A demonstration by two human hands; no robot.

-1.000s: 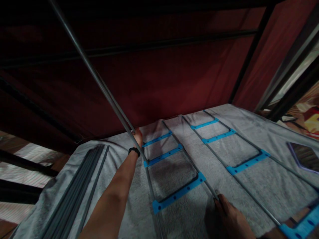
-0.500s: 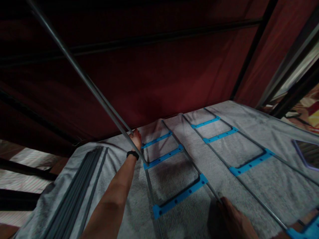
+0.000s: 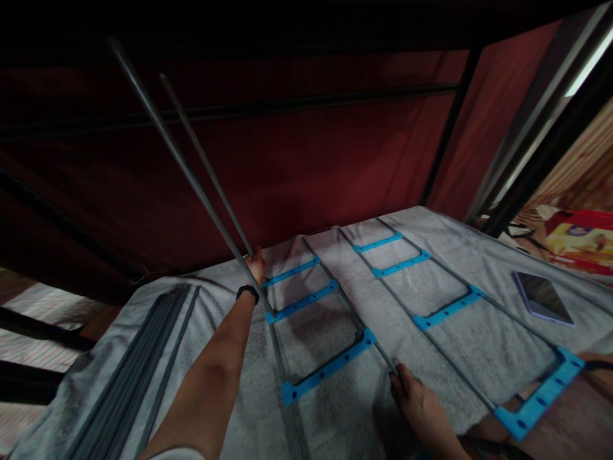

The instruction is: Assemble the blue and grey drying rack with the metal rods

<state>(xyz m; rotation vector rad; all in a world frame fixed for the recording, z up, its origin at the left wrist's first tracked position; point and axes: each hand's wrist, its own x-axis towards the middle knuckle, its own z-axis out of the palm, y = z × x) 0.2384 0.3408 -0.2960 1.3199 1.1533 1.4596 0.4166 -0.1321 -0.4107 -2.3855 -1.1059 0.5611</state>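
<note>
Near the far end of the nearer ladder-like frame, my left hand (image 3: 257, 263) is closed round the lower part of a thin metal rod (image 3: 205, 163) that slants up and left. A second rod (image 3: 184, 169) crosses in front of my left wrist and reaches down to the left end of a blue bracket (image 3: 302, 301). My right hand (image 3: 416, 393) pinches the long side rod (image 3: 383, 353) of this frame, just below the nearest blue bracket (image 3: 330, 367). Some fingers of both hands are hidden.
A second frame with blue brackets (image 3: 447, 308) lies to the right on the grey cloth (image 3: 354, 409). Several loose rods (image 3: 129, 370) lie side by side at left. A phone-like tablet (image 3: 543, 297) rests at right. Behind stands a dark red panel (image 3: 325, 160) with black bars.
The view has shifted, bringing the tablet and right-hand frame further in. The two raised rods now look further apart, with both upper ends visible. Both hands keep their holds.
</note>
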